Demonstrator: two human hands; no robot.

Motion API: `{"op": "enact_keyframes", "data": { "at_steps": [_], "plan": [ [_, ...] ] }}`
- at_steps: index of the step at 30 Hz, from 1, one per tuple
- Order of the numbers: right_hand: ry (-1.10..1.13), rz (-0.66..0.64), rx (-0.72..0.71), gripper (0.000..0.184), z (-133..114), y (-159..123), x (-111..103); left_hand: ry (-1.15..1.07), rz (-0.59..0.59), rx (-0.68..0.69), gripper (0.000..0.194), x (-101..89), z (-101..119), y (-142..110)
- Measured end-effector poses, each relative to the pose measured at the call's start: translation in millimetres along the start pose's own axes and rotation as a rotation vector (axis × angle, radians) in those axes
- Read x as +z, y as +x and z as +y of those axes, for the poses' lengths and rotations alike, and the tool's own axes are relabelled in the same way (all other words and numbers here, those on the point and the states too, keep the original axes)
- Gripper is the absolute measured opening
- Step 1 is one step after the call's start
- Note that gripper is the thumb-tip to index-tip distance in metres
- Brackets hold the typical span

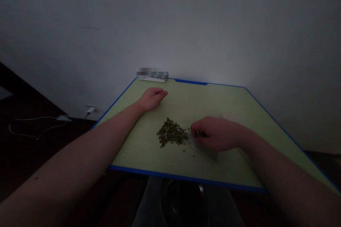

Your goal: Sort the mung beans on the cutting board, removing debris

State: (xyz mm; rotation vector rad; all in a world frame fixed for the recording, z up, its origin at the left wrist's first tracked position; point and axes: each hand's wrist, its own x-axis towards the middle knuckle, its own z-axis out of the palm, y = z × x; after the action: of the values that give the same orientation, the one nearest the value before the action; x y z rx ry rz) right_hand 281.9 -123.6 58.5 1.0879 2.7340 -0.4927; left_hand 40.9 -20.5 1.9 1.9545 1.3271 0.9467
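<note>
On my feed the tabletop reads pale green with a faint lengthwise wood grain, and a saturated blue edge trim runs around it. The heap of small seeds looks dark olive-green, flecked with brown, and a few strays speckle the green surface. The plastic bag is clear, picking up pale glints. Behind everything, the wall shows a flat grey-white, unpatterned apart from one faint dark mark. The floor comes through as very dark brown, crossed by a thin white cable.
</note>
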Motion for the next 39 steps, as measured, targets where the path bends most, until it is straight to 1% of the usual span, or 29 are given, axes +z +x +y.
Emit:
{"op": "enact_keyframes", "data": {
  "at_steps": [4, 9, 15, 19, 23, 28, 31, 34, 36, 39],
  "plan": [
    [-0.008, -0.011, -0.008, 0.016, 0, -3, -1, 0.001, 0.002, -0.01, 0.041, 0.2, -2, 1],
    [-0.019, -0.039, 0.005, 0.014, 1, -6, -3, 0.011, -0.002, 0.018, 0.041, -0.1, -4, 1],
    [-0.013, 0.009, -0.023, 0.016, -2, -1, 2, 0.007, -0.003, 0.0, 0.041, -0.2, -1, 1],
    [-0.016, 0.016, 0.015, 0.018, -3, 0, 3, 0.016, -0.007, 0.001, 0.041, -0.6, -1, 1],
    [-0.017, -0.052, 0.085, 0.021, 1, -1, 1, 0.032, 0.0, 0.001, 0.041, -0.8, -2, 1],
    [-0.049, -0.149, 0.158, 0.022, 15, -6, -4, 0.019, -0.005, 0.014, 0.041, -0.7, -2, 1],
    [-0.068, -0.2, 0.187, 0.022, 24, -10, -7, 0.026, -0.007, 0.013, 0.041, -0.7, -2, 1],
    [-0.032, -0.249, 0.191, 0.022, 26, -14, -8, 0.04, -0.005, 0.017, 0.042, -0.9, -2, 1],
    [-0.017, -0.228, 0.163, 0.022, 23, -14, -9, 0.051, -0.002, 0.029, 0.042, -1.0, -3, 1],
    [-0.042, -0.14, 0.118, 0.022, 13, -11, -8, 0.047, 0.001, 0.034, 0.042, -0.8, -4, 2]
  ]
}}
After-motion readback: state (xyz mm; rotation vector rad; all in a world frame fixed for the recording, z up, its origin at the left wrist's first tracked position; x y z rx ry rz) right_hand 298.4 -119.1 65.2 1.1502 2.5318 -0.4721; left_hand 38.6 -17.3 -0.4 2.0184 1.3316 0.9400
